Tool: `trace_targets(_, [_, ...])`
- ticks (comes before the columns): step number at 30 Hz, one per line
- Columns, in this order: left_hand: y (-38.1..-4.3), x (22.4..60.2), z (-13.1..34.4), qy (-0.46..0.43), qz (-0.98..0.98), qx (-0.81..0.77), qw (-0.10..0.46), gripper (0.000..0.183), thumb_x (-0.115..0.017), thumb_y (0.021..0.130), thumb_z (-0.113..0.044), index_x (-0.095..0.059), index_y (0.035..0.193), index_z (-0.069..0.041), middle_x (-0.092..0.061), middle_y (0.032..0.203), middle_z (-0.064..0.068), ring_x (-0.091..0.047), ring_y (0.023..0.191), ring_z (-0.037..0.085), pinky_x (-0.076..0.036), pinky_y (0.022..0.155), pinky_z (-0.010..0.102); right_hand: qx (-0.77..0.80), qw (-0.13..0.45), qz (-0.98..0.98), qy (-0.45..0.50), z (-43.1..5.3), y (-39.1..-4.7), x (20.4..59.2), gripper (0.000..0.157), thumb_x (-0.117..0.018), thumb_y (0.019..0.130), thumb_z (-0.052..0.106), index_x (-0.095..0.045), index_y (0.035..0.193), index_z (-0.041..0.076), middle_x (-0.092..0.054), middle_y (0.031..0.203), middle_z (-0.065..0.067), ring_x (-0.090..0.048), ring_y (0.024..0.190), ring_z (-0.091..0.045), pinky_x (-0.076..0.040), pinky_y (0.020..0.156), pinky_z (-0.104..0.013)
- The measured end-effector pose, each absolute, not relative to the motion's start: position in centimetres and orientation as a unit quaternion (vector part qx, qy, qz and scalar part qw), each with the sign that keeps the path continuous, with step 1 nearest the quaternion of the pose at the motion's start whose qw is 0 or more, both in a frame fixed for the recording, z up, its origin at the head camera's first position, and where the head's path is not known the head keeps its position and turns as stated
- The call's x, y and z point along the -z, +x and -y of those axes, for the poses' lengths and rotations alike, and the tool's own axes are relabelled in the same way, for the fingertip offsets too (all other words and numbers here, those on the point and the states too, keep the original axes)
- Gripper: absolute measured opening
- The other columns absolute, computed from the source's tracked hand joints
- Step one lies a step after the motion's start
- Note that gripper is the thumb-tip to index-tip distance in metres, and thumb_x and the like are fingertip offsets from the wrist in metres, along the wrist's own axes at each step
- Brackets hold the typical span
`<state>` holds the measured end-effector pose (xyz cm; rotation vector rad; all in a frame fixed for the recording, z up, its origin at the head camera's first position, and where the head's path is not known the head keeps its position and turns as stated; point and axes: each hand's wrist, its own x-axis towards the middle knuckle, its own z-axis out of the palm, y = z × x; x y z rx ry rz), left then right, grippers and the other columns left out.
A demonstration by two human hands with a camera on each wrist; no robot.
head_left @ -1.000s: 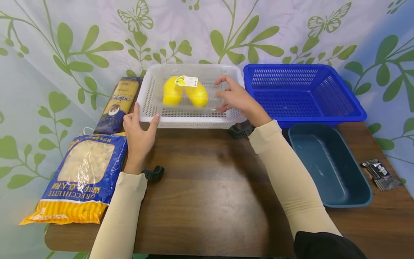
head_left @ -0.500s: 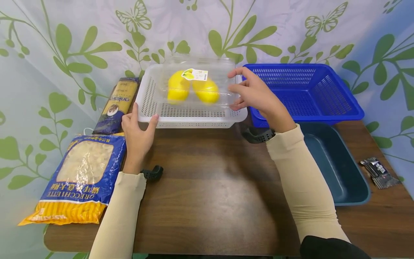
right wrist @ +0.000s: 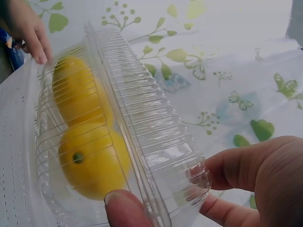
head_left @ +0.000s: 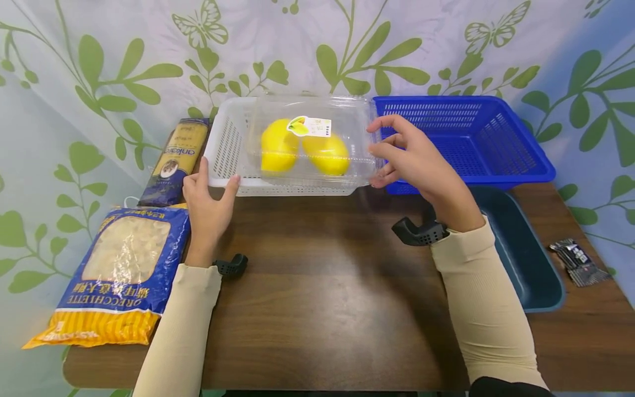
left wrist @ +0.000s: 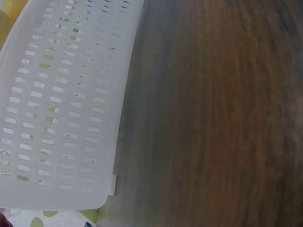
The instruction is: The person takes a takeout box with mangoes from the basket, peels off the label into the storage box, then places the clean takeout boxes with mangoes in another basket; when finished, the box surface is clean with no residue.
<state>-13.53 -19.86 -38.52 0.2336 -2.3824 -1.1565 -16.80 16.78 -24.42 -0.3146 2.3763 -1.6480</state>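
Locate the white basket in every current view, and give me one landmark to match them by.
Head: the white basket sits upper middle, partly covered by the clear container.
Left wrist: the white basket fills most of the left side, cut off by the frame.
Right wrist: only part of the white basket shows, along the left edge.
Shared landmark: the leaf-print cloth, visible in all three.

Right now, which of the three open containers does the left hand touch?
The white basket: the left hand grips its left end. The blue basket and teal tub stand farther right.
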Motion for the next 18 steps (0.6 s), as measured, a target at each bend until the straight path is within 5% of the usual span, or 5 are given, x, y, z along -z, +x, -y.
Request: trace_targets(18, [-13.6,38.8,20.0,0.072,0.862,0.429,0.262,0.083,-0.071,0.094,-0.041,-0.034,0.159,-0.005,-0.041,0.129,0.028,-0.038,0.119,0.039,-0.030,0.103,0.048,0.532,0.105,-0.831,-0.124,-19.9,-9.7,25.3,0.036,-0.060,0.104,0.021,-0.048,0.137,0.015,-0.052,0.112,-0.019,-0.067,0.065,-0.037,-0.060,0.063,-0.041])
